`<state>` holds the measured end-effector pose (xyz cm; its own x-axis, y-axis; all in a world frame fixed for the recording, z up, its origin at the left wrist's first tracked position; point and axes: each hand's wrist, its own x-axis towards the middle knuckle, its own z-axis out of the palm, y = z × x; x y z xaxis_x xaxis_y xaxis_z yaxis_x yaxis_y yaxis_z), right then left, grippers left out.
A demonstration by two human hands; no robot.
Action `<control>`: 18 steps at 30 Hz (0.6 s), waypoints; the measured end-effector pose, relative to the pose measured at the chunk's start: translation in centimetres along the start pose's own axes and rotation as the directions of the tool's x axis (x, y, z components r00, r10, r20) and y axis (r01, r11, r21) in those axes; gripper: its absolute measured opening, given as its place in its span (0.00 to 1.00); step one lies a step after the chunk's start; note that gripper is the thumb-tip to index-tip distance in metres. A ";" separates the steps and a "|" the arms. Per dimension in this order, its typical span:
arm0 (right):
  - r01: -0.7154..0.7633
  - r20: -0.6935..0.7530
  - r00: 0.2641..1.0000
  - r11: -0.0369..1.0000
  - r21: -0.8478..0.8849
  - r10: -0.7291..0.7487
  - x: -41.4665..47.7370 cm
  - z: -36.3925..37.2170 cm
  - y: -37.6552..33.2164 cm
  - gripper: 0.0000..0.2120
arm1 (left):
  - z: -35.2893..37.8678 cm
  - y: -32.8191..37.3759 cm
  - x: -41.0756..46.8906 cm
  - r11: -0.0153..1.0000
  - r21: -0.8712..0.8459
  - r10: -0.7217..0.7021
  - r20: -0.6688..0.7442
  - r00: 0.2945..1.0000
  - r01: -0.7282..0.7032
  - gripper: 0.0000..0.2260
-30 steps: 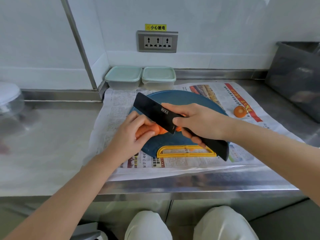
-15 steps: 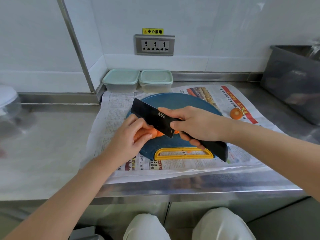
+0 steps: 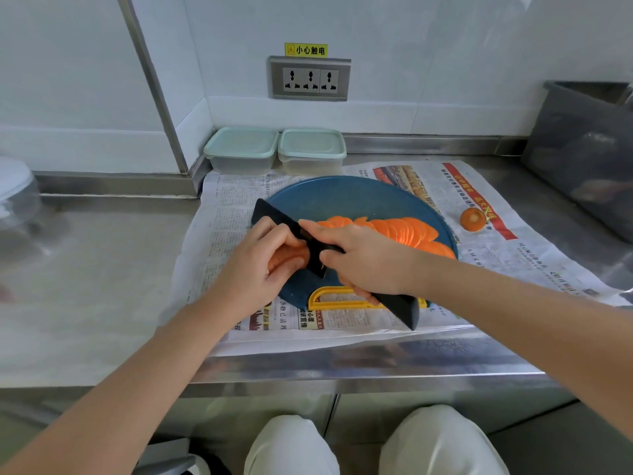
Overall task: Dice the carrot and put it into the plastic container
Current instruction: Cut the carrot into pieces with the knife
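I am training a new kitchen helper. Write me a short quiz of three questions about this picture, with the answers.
1. True or false: both plastic containers have their lids on.
2. Choose one. The right hand grips: A) a spoon, B) the black knife, C) a lid.
3. Fill in: the left hand holds the carrot on the blue ____.

Key: 1 true; 2 B; 3 cutting board.
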<state>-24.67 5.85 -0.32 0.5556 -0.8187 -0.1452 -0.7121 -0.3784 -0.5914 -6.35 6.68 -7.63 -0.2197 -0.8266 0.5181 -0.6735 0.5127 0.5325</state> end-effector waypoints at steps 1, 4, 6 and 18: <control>0.017 -0.023 1.000 1.000 -0.025 -0.018 0.2 0.7 0.0 0.25 | 0.0 0.0 0.0 1.000 0.004 0.000 -0.003 1.000 0.000 0.07; 0.004 -0.044 0.999 1.000 0.025 -0.003 0.6 1.4 0.4 0.26 | -0.1 0.0 0.0 1.000 0.010 -0.009 -0.010 1.000 0.009 0.08; -0.022 -0.022 0.999 0.997 0.080 0.024 0.7 1.1 0.6 0.26 | -0.1 -0.1 0.0 1.000 0.003 -0.012 -0.014 1.000 0.012 0.08; -0.092 0.072 0.995 0.963 0.252 0.076 -1.2 -3.4 0.3 0.26 | 0.2 -0.7 -0.3 0.999 0.006 -0.039 0.027 0.999 0.039 0.08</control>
<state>-27.04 5.24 2.36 0.5292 -0.8120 -0.2464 -0.6290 -0.1805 -0.7562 -5.94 6.58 -8.26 -0.2117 -0.8521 0.4787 -0.6858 0.4785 0.5484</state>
